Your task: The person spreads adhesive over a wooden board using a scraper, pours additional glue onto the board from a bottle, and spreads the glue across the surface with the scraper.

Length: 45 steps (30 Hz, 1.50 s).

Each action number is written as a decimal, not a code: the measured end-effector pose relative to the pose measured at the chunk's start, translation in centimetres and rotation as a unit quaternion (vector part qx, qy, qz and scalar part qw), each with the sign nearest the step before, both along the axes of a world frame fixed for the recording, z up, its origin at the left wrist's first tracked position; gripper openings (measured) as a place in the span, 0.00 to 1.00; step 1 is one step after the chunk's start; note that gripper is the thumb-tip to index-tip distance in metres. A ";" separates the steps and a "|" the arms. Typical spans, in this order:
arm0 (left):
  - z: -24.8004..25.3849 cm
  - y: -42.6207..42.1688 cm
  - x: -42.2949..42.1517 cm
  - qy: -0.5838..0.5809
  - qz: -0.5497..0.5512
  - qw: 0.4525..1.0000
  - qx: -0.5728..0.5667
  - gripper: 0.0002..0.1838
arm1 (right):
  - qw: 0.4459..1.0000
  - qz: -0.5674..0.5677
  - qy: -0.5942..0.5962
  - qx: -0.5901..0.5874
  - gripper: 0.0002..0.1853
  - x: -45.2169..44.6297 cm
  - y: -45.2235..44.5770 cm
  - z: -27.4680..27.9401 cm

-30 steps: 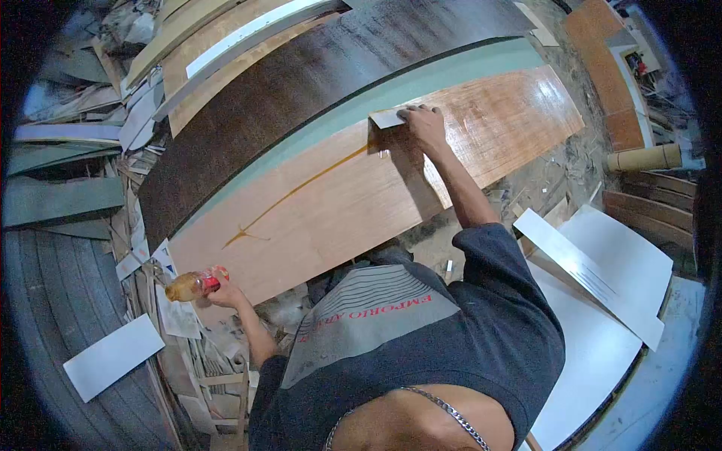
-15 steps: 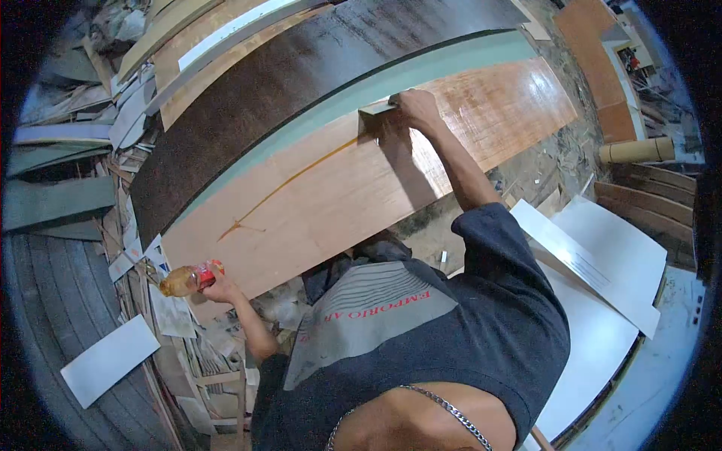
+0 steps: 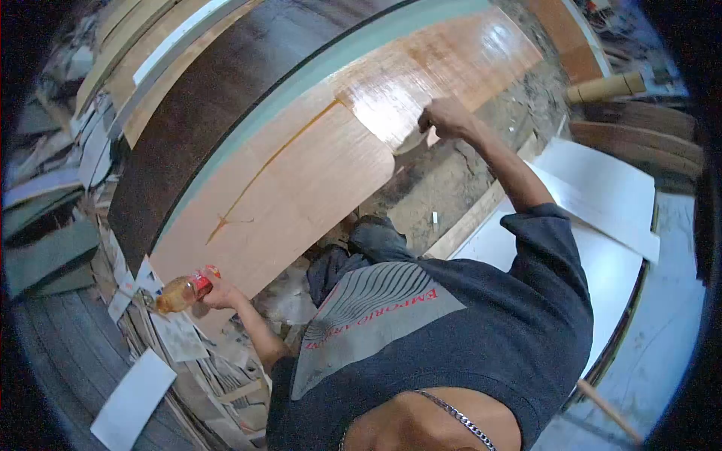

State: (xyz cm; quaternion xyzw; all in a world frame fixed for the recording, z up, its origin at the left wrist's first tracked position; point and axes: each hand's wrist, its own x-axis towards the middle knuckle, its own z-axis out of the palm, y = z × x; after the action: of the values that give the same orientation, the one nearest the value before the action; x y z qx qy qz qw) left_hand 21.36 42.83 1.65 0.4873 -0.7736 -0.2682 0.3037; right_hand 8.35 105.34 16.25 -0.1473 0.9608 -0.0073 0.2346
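Observation:
My left hand [image 3: 220, 293] is wrapped round a clear plastic bottle [image 3: 177, 295] with a red label, tilted on its side near the board's left end. Amber liquid shows inside it. My right hand [image 3: 450, 119] grips a flat, thin spreader [image 3: 411, 143] at the near edge of a long wooden board [image 3: 301, 188]. A line of amber glue [image 3: 272, 162] runs along the board's left half and ends in a small cross stroke. Right of that line the surface [image 3: 383, 105] is wet and shiny.
Behind the board lie a pale green strip [image 3: 301, 75] and a dark brown panel [image 3: 203, 98]. White sheets [image 3: 594, 180] lie on the right, near a cardboard tube [image 3: 606, 88]. Scrap wood and offcuts [image 3: 56, 255] crowd the left side.
My right hand has drawn the spreader from the board's far side to its near edge, leaving a wet band. The bottle stays in my left hand; the view has shifted slightly.

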 end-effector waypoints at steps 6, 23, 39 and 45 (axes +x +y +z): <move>1.1 -0.9 0.8 0.009 -0.081 0.993 0.083 0.31 | 0.986 -0.103 -0.082 0.102 0.22 18.6 7.4 -11.0; -1.9 -7.2 -0.5 -0.047 -0.049 0.998 0.019 0.45 | 0.898 -0.203 0.220 -0.324 0.31 -0.6 -7.3 -4.3; -0.6 -5.9 -0.4 -0.017 -0.049 0.999 0.009 0.45 | 0.941 -0.046 0.321 -0.096 0.17 -8.6 -11.0 -9.1; -1.2 -6.1 -0.7 -0.029 -0.023 0.999 0.008 0.45 | 0.954 0.018 0.279 -0.105 0.18 -0.1 -13.1 -8.2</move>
State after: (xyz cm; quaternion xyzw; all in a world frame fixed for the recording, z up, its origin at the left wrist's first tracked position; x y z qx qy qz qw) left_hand 20.61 36.72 0.49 0.4797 -0.7905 -0.2674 0.2710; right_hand 8.29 92.28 8.04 -0.1849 0.9790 -0.0623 -0.0595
